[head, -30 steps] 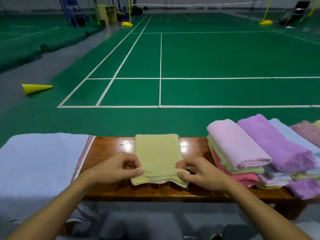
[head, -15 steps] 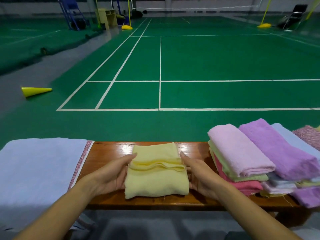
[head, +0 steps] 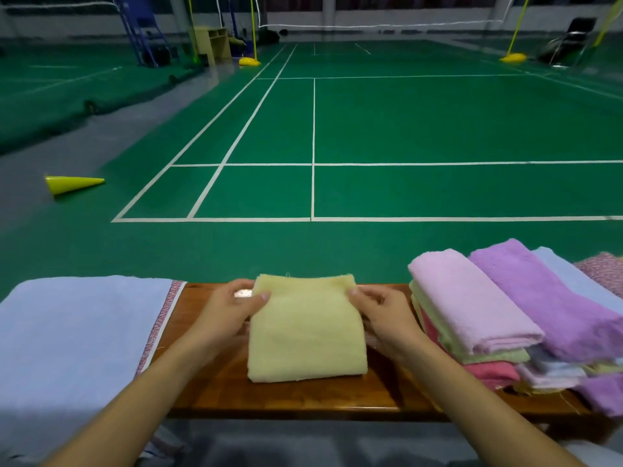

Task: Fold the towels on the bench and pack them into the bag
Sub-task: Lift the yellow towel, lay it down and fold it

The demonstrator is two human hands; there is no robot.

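Note:
A pale yellow towel (head: 306, 335), folded into a compact square, lies in the middle of the wooden bench (head: 290, 401). My left hand (head: 229, 311) holds its far left corner, thumb on top and fingers behind the edge. My right hand (head: 381, 315) holds the far right corner the same way. To the right is a pile of folded towels: pink (head: 468, 305) on top, purple (head: 553, 298) beside it, with yellow, red and light blue ones under them. No bag is recognisable in view.
A large light blue cloth with a patterned red edge (head: 77, 338) covers the bench's left end. Beyond the bench is a green badminton court (head: 404, 129). A yellow cone (head: 72, 185) lies on the floor at left.
The near half of the yellow towel has been folded over to the far edge, making it a shorter square. Both hands moved from its near corners to its far corners.

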